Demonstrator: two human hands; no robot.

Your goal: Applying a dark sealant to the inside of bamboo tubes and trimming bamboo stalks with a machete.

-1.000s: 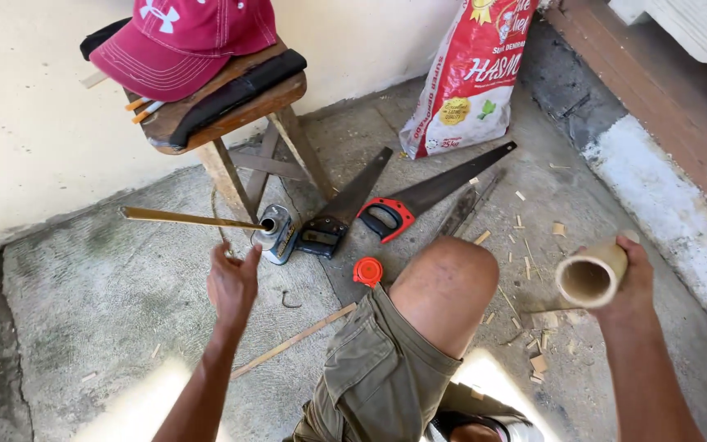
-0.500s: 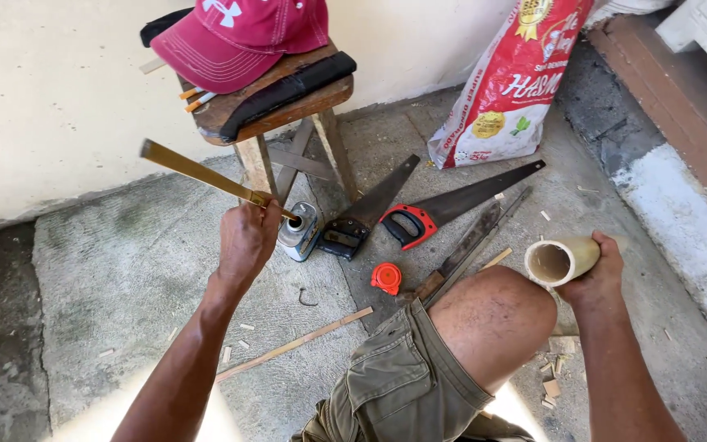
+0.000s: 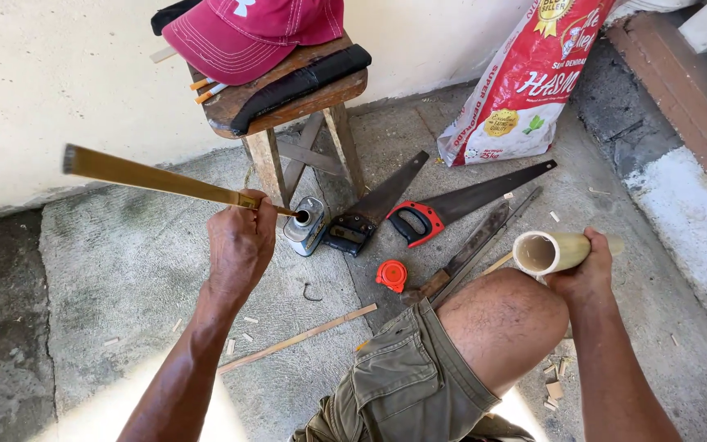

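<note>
The left hand [image 3: 239, 245] grips a thin bamboo strip [image 3: 153, 178] pointing toward ten o'clock, its tip at a small open can [image 3: 304, 225]. The right hand [image 3: 584, 274] clasps a hollow bamboo tube [image 3: 546, 251] at three o'clock.

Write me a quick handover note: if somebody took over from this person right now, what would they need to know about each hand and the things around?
Left hand: fingers closed on a thin bamboo strip, its tip at the mouth of a small metal can on the floor.
Right hand: grips a hollow bamboo tube beside the knee.
Floor: two handsaws, an orange cap, a loose strip.
Done: can is uncapped.
Left: strip and tube remain apart.
</note>
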